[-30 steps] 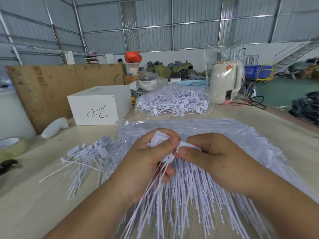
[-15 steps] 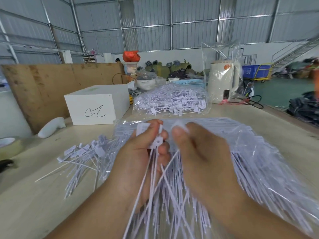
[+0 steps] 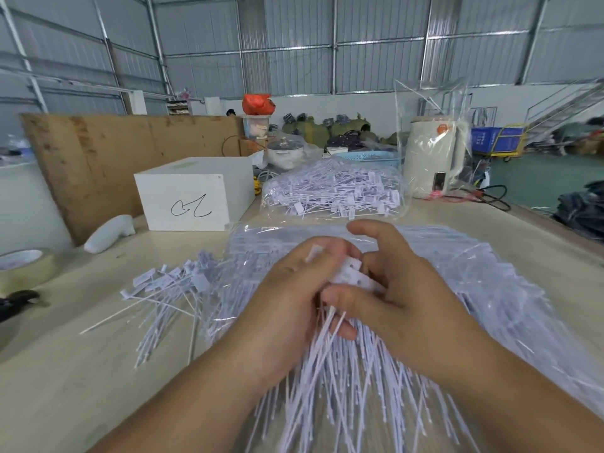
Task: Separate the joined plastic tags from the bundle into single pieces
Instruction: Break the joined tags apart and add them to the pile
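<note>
A bundle of joined white plastic tags (image 3: 351,277) is gripped in front of me, its long thin tails hanging down toward me. My left hand (image 3: 294,302) curls round the tag heads from the left. From the right, my right hand (image 3: 402,289) pinches the same heads with thumb and fingers, its index finger raised. Beneath both hands lies a big clear bag of white tags (image 3: 490,289). A loose heap of single tags (image 3: 173,289) is spread on the table to the left.
A second bag of tags (image 3: 333,194) lies farther back. A white box (image 3: 192,197) stands at back left, with a white bottle-like object (image 3: 108,237) beside it. Tape roll (image 3: 26,266) at the left edge. A wrapped cream appliance (image 3: 434,158) stands at back right.
Both hands have come lower and closer together on the tag heads. My right hand now wraps the bundle from the right with its index finger lifted.
</note>
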### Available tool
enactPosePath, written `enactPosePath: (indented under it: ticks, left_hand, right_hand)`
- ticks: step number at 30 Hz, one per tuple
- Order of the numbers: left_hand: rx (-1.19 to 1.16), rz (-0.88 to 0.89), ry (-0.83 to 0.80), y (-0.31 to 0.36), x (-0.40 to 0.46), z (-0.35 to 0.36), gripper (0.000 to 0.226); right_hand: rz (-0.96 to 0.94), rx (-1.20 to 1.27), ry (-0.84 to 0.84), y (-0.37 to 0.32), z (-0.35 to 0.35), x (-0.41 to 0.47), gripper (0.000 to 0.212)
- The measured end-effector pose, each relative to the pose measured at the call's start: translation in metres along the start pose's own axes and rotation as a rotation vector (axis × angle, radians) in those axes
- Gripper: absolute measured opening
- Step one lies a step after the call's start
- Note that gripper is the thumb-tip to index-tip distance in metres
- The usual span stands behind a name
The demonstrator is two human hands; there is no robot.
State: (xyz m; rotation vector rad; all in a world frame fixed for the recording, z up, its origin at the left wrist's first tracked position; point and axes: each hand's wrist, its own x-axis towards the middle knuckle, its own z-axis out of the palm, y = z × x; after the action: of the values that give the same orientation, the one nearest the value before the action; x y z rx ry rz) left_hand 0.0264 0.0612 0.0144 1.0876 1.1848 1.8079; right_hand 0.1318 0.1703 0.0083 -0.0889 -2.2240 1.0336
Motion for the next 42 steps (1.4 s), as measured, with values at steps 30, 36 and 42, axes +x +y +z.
enactPosePath:
  ticks: [30, 36, 42]
  left_hand:
    - [-0.364, 0.095, 0.316, 0.007, 0.004, 0.005, 0.008]
    - [-0.099, 0.049, 0.199, 0.0, -0.001, 0.011, 0.006]
    - [0.031, 0.036, 0.053, 0.001, -0.004, 0.008, 0.014]
  right_hand:
    - [0.039, 0.067, 0.546, -0.004, -0.019, 0.009, 0.041]
    - [-0.015, 0.151, -0.027, -0.001, -0.01, 0.001, 0.015]
    - [-0.047, -0.193, -0.171, 0.002, -0.014, -0.002, 0.048]
